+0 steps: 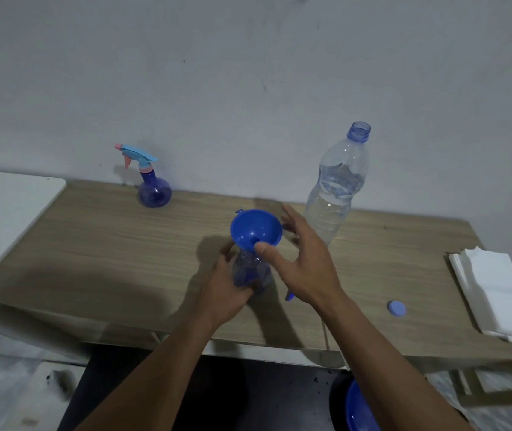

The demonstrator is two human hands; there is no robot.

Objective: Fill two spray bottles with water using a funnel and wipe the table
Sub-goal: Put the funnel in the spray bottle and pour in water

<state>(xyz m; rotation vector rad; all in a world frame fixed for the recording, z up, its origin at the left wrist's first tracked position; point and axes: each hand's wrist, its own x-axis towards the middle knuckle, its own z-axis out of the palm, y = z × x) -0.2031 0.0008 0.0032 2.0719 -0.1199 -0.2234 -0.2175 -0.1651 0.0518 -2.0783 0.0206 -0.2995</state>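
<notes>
Left hand (228, 286): my fingers are gripping the round blue see-through spray bottle (250, 275), nearer the wooden bench's (93, 244) front edge.
Right hand (307, 262): my fingers are spreading wide, thumb touching the blue plastic funnel (254, 228) sitting in that bottle's neck.
Clear plastic water bottle (332, 194): standing uncapped towards the far edge.

A: The round blue plastic funnel (254, 228) in front of you is smooth and glossy.

B: Under it, the see-through blue plastic spray bottle (250, 272) that your left hand (230, 290) grips looks thin and shiny.

A: Right of the funnel, your tall clear plastic water bottle (332, 194) is ribbed and glossy. The small pale-blue plastic cap (396, 307) looks matt.

B: Farther right of the funnel, your stack of white paper napkins (494, 293) is dull.

A: You work on a light wood-grain tabletop (108, 244), matt and smooth. Left of the funnel, the round blue spray bottle with a pale trigger (152, 188) is shiny plastic.
</notes>
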